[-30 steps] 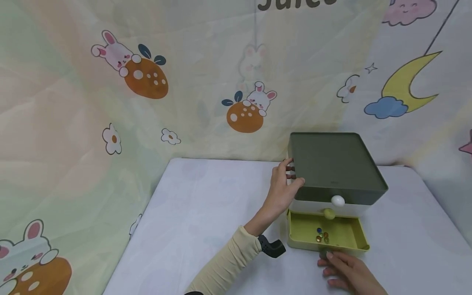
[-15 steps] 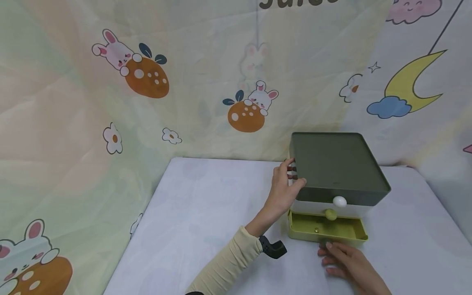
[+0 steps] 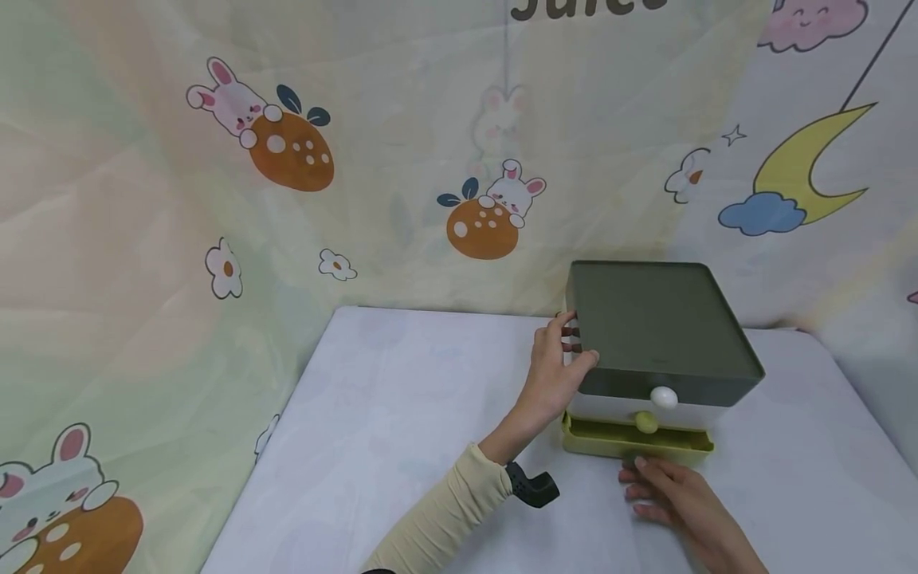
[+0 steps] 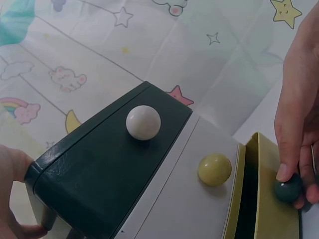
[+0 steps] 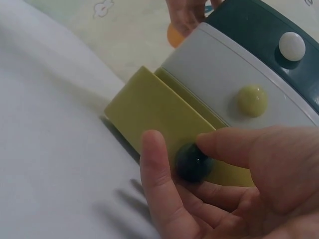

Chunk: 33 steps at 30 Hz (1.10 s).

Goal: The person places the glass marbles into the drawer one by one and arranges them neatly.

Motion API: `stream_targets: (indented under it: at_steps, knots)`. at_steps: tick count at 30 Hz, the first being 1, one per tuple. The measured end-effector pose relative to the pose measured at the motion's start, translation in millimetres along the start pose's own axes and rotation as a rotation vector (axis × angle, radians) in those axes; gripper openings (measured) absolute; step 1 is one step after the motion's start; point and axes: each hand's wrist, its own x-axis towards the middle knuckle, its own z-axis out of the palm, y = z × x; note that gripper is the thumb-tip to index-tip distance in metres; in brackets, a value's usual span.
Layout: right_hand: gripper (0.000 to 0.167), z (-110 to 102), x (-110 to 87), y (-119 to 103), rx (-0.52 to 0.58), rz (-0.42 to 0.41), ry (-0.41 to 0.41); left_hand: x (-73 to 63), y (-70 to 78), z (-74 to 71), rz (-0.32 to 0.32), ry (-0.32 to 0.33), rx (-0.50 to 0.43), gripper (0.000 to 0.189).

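Note:
A small drawer cabinet has a dark green top, a white middle drawer with a yellow-green knob, and a yellow-green bottom drawer that sticks out slightly. My left hand holds the cabinet's left side, its thumb by the front top corner and its other fingers along the side. At the bottom drawer's front, my right hand pinches the dark green knob between thumb and fingers. Only a narrow strip of the drawer's inside shows, and no beads are visible in it.
The cabinet stands on a white-covered table near its back edge. Behind it hangs a printed backdrop with rabbits and a moon. On the dark green top drawer is a white knob.
The bottom drawer has slid inward, with my right hand moving along on its knob. The small coloured beads in it have gone out of sight. My left hand stays on the cabinet.

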Motion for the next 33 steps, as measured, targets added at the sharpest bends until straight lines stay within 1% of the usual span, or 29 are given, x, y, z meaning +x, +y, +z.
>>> stream_targets:
  at_steps: [4,13,20,27,33]
  knots:
    - [0.06,1,2.7,-2,-0.014,-0.011,0.03,0.3,-1.0,0.1,0.003,0.0,0.007,0.066]
    - [0.06,1,8.9,-6,-0.01,-0.024,0.019,1.3,-2.7,-1.0,0.012,-0.007,0.005,0.067]
    - [0.058,1,12.1,-7,-0.006,-0.058,0.021,0.3,-3.9,-1.1,0.016,-0.008,0.01,0.067]
    - [0.057,4,14.7,-13,-0.007,-0.063,0.047,-0.7,-4.2,-2.3,0.036,-0.014,0.023,0.068]
    - [0.06,4,17.9,-16,-0.02,-0.042,0.066,-1.5,-3.1,-3.3,0.029,-0.02,0.031,0.068]
